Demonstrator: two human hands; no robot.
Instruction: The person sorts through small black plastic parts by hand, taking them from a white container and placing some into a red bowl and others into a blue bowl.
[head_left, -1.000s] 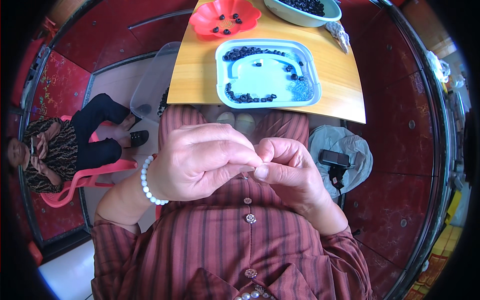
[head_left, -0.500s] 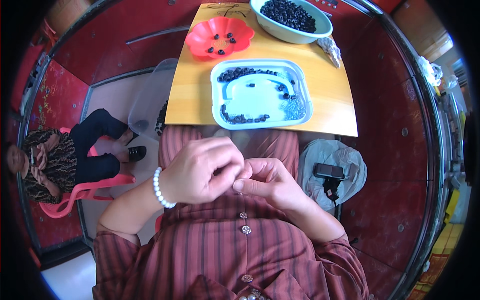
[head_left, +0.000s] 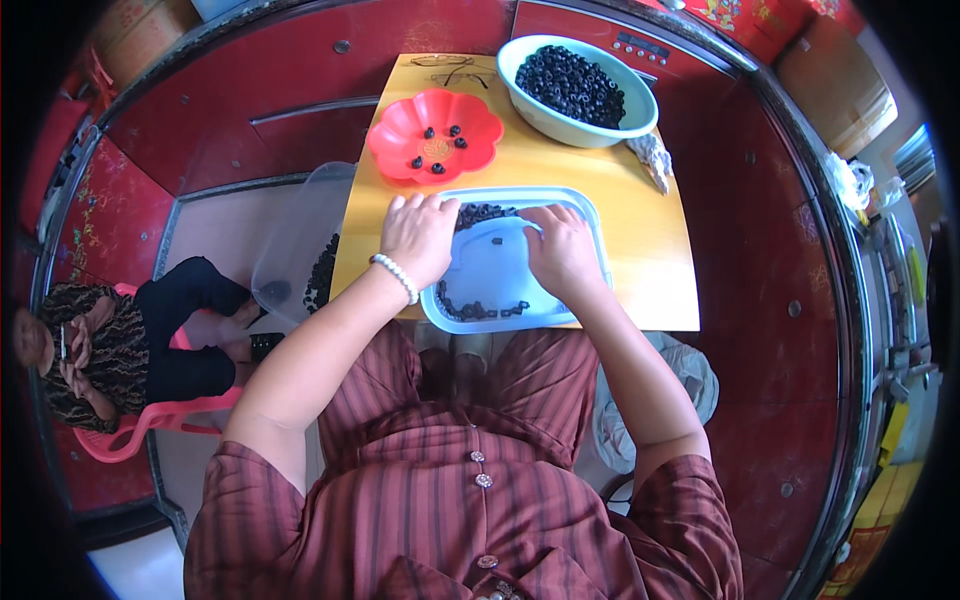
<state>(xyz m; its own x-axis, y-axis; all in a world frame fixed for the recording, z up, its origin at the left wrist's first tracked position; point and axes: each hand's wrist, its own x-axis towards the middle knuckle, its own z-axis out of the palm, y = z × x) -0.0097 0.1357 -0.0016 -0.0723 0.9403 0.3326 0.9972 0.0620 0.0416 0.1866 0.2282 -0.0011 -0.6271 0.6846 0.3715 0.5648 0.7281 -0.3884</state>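
A pale blue rectangular tray [head_left: 590,200] lies on the wooden table, with small black ring-like parts [head_left: 480,310] along its near edge and more parts [head_left: 485,213] along its far edge. My left hand [head_left: 418,240], with a white bead bracelet [head_left: 395,277] at the wrist, is over the tray's far left corner. Its fingers are bent and slightly apart; the thumb is hidden and nothing shows in it. My right hand [head_left: 563,252] reaches over the tray's right side, index finger and thumb apart beside the far row of black parts. A single black part [head_left: 497,240] lies mid-tray.
Behind the tray sit a red flower-shaped dish [head_left: 390,155] with several black parts and a light green basin [head_left: 560,128] heaped with them. Glasses [head_left: 455,75] lie at the far left. A crumpled bundle [head_left: 652,160] is at the right edge. A person [head_left: 90,340] sits at left.
Both hands have come apart from in front of my chest and moved forward over the tray. The table now appears lower in view, and the plastic bag at right is partly hidden by my right arm.
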